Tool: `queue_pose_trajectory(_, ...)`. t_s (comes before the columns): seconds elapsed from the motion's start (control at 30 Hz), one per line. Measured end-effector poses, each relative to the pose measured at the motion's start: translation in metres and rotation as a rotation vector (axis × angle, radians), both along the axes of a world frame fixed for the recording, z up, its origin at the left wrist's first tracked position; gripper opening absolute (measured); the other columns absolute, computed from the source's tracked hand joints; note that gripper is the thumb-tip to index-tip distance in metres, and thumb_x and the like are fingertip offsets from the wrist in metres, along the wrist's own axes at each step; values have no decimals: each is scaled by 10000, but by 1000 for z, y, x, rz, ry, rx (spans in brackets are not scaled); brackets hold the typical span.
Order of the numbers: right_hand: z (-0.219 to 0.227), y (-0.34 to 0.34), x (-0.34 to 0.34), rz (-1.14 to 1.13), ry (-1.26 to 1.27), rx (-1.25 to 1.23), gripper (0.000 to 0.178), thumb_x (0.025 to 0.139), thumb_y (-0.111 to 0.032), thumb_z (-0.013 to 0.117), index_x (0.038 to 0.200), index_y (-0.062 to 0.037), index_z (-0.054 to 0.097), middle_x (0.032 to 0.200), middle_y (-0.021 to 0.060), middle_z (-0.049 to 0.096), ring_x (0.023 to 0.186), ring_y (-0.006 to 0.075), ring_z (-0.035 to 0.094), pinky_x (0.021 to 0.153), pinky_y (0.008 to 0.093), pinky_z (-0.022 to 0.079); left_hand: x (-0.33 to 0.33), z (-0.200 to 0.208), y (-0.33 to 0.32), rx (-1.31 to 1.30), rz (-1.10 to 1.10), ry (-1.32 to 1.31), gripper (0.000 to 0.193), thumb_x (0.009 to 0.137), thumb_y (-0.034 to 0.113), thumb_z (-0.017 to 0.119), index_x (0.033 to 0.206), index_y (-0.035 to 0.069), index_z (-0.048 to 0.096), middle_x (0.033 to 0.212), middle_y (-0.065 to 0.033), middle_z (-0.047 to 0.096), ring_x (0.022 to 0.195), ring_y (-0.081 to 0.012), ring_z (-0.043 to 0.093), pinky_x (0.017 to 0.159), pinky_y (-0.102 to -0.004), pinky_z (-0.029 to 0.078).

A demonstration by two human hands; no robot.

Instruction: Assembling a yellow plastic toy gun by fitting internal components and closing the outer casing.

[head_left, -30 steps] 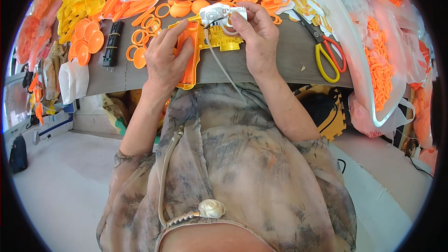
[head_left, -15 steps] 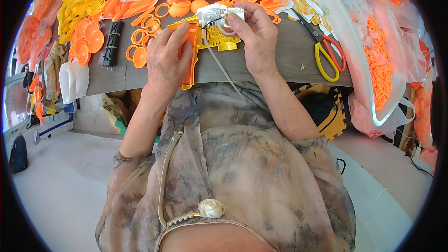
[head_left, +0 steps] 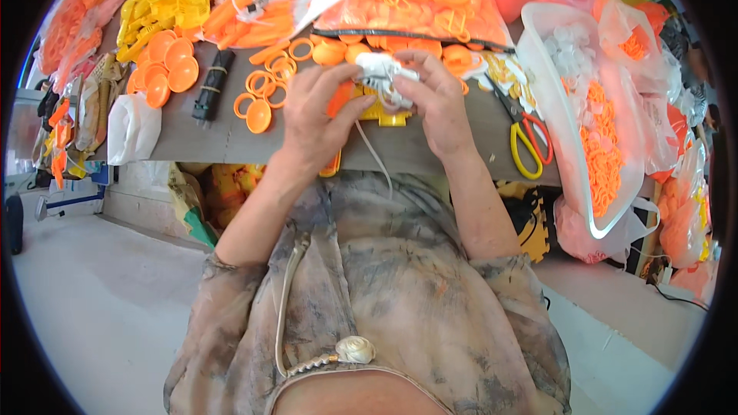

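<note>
A white plastic mechanism (head_left: pixel 378 66) with a thin tube (head_left: pixel 374 152) hanging from it is held up over the table. My right hand (head_left: pixel 440 104) grips its right end between thumb and fingers. At its left end, the index fingertip and thumb of my left hand (head_left: pixel 314 115) close on it. Beneath lies a yellow molded shell (head_left: pixel 390 117), mostly covered by my hands and the mechanism. An orange plastic piece (head_left: pixel 338 100) shows in part behind my left fingers.
Orange rings (head_left: pixel 265 92) and orange cups (head_left: pixel 173 69) lie to the left, beside a black bundled rod (head_left: pixel 213 84). Scissors (head_left: pixel 526 138) with red and yellow handles sit right, next to a white bin (head_left: pixel 565 131) of small orange parts. A bag (head_left: pixel 430 0) of orange pieces lies behind.
My left hand has come up from the orange piece to the left end of the mechanism. The mechanism has turned in my right hand. The whole view has shifted.
</note>
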State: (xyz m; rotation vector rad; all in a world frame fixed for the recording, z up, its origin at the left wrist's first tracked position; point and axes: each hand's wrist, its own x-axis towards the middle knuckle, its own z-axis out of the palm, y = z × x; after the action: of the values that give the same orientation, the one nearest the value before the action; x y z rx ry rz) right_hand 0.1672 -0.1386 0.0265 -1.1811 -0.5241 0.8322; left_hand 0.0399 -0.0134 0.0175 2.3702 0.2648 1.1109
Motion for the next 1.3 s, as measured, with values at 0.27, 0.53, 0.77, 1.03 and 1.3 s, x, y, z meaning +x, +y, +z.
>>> queue_pose_trajectory(0.27,3,5,7,121,-218,-139,301,869,-99,591,1141,14,529,1040,71,605,917,106,572,747,245,473,10,6,7,-145,-77,72,172,702,61,723,848,63,633,775,-71,607,749,-240,561,635,-338,435)
queue_pose_trajectory(0.53,3,7,-4,-29,-254,-96,277,859,-82,603,1107,12,522,1008,83,621,888,98,585,725,240,485,10,17,15,213,-189,96,147,680,61,696,735,53,560,723,-64,526,707,-235,523,643,-358,383)
queue_pose_trajectory(0.77,-8,12,-16,-123,-298,-73,299,846,-79,601,1116,12,512,1019,103,624,883,98,587,716,232,484,12,5,9,488,-212,50,126,644,56,635,727,59,541,742,-50,518,716,-222,528,676,-354,399)
queue_pose_trajectory(1.03,-7,12,-19,-141,-246,-56,345,834,-109,607,1141,3,497,1010,104,625,887,104,583,738,247,480,2,3,6,346,-218,7,190,652,32,672,827,50,602,807,-57,583,761,-222,565,695,-352,406)
queue_pose_trajectory(1.3,6,10,-13,-55,-334,-160,338,838,-78,595,1146,-2,479,1017,108,621,888,101,579,739,244,477,7,16,22,329,-237,137,258,632,40,693,869,63,592,832,-58,594,771,-227,554,697,-368,389)
